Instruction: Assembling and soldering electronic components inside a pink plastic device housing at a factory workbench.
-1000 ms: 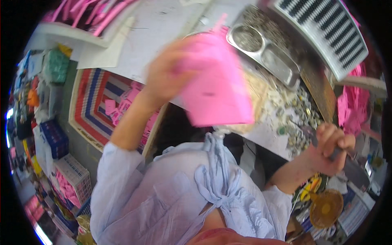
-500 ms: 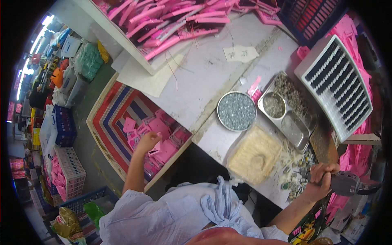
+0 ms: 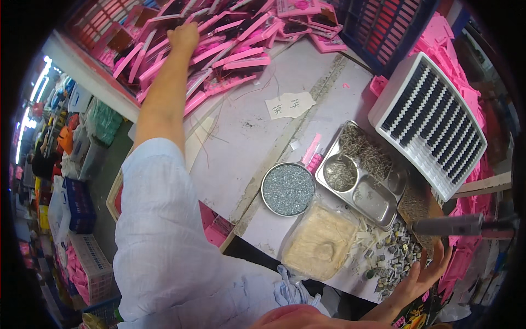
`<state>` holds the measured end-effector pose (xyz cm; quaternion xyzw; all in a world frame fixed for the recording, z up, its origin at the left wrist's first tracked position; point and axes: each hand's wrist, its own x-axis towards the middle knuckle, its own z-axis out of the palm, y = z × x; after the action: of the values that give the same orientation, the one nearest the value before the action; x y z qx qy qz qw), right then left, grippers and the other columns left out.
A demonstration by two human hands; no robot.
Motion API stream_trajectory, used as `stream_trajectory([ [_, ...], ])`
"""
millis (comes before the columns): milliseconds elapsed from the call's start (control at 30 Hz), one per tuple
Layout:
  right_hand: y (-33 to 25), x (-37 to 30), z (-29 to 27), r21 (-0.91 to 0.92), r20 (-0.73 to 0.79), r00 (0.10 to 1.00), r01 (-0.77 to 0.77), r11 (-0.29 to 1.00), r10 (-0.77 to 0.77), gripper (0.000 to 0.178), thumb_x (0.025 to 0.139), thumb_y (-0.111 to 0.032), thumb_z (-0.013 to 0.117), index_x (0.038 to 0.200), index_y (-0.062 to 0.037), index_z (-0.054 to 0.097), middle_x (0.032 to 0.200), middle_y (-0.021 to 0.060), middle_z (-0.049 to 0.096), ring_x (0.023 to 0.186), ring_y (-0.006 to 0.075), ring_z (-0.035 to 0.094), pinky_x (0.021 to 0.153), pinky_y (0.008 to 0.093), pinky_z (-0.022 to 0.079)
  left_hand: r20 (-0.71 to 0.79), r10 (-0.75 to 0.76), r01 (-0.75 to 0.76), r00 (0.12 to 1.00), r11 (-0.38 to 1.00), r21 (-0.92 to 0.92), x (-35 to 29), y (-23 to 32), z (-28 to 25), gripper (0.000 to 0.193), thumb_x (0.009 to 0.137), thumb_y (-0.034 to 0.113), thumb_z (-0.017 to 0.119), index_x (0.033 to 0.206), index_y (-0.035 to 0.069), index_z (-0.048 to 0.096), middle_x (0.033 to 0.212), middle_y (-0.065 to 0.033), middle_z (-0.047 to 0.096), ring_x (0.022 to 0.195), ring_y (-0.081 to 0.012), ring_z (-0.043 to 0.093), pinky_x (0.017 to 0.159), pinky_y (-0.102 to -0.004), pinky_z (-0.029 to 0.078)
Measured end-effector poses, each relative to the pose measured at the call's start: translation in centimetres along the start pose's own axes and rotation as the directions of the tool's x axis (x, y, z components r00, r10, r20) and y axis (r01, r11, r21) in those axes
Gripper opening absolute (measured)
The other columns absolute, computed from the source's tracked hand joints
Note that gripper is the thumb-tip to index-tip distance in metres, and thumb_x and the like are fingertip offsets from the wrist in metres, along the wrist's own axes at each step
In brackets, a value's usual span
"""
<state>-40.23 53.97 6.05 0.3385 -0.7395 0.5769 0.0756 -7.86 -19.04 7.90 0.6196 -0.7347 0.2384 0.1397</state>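
Note:
My left hand [image 3: 184, 38] reaches into the far-left pile of pink plastic casings [image 3: 241, 57], its fingers bent and closed on the edge of one; the fingertips are partly hidden. At the right, my right hand [image 3: 424, 274] is open with its fingers spread, holding nothing. Just above those fingers a grey power screwdriver [image 3: 449, 225] hangs apart from the hand. Small metal parts [image 3: 392, 257] lie scattered on the table beside my right hand. Thin wires trail from several casings.
A round tin of small screws [image 3: 289, 189] stands beside a steel compartment tray [image 3: 378, 211] of metal bits. Nearer lies a bagged beige block [image 3: 320, 241]. A white tray of dark parts [image 3: 433, 126] leans at the right, by a blue crate [image 3: 372, 33]. Below my left arm sit pink pieces [image 3: 216, 233].
My left hand has moved from the lower bin of pink pieces up to the far pile. My right hand has let go of the screwdriver and lowered. The view has shifted.

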Motion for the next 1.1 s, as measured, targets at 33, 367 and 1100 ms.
stream_trajectory([
  [33, 0.4, -0.7, -0.1, -0.026, -0.093, 0.995, 0.043, 0.999, -0.045, 0.076, 0.091, -0.027, 0.071, 0.151, 0.0028, 0.035, 0.139, 0.0219, 0.051, 0.134, 0.0327, 0.047, 0.11, 0.0446, 0.039, -0.058, 0.051, -0.052, 0.997, 0.999, -0.015, 0.2, 0.1, -0.4, 0.032, 0.091, 0.036, 0.066, 0.116, 0.018, 0.071, 0.115, -0.0096, 0.073, 0.113, -0.0322, 0.067, 0.093, -0.0576, 0.047],
  [367, -2.0, -3.9, 13.0, 0.429, 0.764, 0.645, -0.544, 0.721, 0.032, 0.089, 0.087, -0.019, 0.076, 0.161, -0.0072, 0.027, 0.15, 0.0165, 0.047, 0.136, 0.027, 0.05, 0.108, 0.0416, 0.044, -0.439, 0.388, -0.581, 0.81, 0.44, -0.684, -23.4, 10.0, -20.1, 0.02, 0.084, 0.015, 0.075, 0.098, 0.002, 0.068, 0.083, -0.0124, 0.064, 0.07, -0.0271, 0.061, 0.068, -0.0384, 0.05],
  [1100, 6.2, -6.4, 7.0, -0.406, 0.657, 0.703, 0.025, 0.914, 0.272, 0.05, 0.093, -0.047, 0.066, 0.068, -0.0041, 0.063, 0.06, 0.0155, 0.06, 0.057, 0.0334, 0.061, 0.055, 0.0439, 0.047, -0.275, 0.879, -0.37, 0.389, -0.124, -0.921, -53.2, 13.8, -19.2, 0.046, 0.07, 0.018, 0.085, 0.108, 0.007, 0.063, 0.108, -0.0114, 0.061, 0.1, -0.0333, 0.06, 0.087, -0.044, 0.049],
])
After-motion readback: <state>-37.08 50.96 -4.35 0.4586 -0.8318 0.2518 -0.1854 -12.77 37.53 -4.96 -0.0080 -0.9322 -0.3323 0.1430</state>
